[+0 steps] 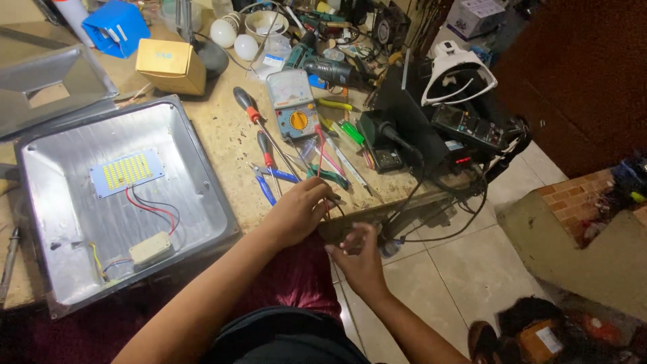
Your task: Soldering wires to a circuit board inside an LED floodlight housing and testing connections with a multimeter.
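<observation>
Head view: thin black and red wires (328, 202) at the workbench's near edge are pinched by the curled left hand (300, 212); the right hand (358, 256) is held half-open just beside them, gripping nothing visible.

A worn wooden workbench (222, 138) carries an open metal floodlight housing (202, 195) (lamp panel inside). Beside it lie red-handled screwdrivers (259, 125), blue-handled pliers (268, 180), an analog multimeter (292, 102) and a yellow cardboard box (170, 65).

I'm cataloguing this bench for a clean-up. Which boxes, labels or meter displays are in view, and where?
Yellow cardboard box: back left, closed, cube-like.
Blue box: far back left, white label.
Analogue meter: bench centre, pale dial face, orange knob.
White box: top right, beyond the bench.
Dark digital meter: right edge.
</observation>
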